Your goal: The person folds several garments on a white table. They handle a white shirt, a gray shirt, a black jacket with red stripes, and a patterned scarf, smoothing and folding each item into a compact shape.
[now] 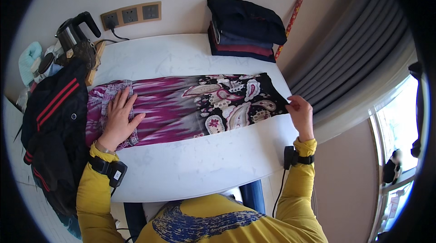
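Note:
A long patterned garment [163, 106] lies folded lengthwise across the white table [204, 161]. Its left part is purple and grey; the right end is black with paisley motifs. My left hand [121, 117] rests palm down on the garment's left portion, fingers spread. At the far right, my right hand [300, 111] pinches the black corner of the cloth between thumb and fingers, close to the table's right edge. Both wrists carry black strapped devices with cables.
Folded clothes [245, 31] are stacked at the back right. A black jacket with red stripes [54, 123] covers the left side. Behind it stand an electric kettle [69, 33] and a brown bag [81, 53]. Grey curtains [347, 48] hang beside the table's right edge.

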{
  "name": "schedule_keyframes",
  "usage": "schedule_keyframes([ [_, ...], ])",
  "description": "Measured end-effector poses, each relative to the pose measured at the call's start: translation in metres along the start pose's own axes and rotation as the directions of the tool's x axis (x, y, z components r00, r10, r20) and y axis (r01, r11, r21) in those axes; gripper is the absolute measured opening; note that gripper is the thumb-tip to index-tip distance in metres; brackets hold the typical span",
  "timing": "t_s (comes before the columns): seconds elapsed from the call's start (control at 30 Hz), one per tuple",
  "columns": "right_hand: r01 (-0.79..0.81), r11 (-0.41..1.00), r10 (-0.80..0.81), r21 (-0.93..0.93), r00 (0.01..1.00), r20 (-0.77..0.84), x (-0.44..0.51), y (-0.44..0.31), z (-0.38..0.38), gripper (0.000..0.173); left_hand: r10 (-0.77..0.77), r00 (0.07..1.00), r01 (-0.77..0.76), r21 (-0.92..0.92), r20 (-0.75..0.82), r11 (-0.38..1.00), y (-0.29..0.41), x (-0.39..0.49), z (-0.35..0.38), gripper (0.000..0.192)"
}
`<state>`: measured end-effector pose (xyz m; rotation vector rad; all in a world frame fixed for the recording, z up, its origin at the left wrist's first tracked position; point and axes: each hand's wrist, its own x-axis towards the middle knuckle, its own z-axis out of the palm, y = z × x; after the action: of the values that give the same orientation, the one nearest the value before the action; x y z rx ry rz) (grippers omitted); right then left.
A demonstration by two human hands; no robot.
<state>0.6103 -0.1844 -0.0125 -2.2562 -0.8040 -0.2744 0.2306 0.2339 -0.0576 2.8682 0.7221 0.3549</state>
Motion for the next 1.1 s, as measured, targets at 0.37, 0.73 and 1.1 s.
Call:
schedule_keyframes([
  [0.37,0.151,0.974,-0.11,-0.169,0.967,0.231,-0.002,-0.028,-0.013,0.025,-0.018,1.0,0.018,-0.01,0.02,1.0,0.009,0.001,-0.008,0.068],
  [0.73,0.351,0.902,-0.109,-0.252,0.75,0.653,0.043,-0.088,0.086,0.056,0.008,0.999,-0.009,-0.028,-0.039,1.0,0.009,0.001,-0.005,0.071],
  [1.1,0.365,0.849,-0.056,-0.382,0.782,0.621,0.051,-0.117,0.108,0.08,-0.022,0.999,0.02,-0.054,-0.035,0.998,0.002,-0.005,0.006,0.073],
])
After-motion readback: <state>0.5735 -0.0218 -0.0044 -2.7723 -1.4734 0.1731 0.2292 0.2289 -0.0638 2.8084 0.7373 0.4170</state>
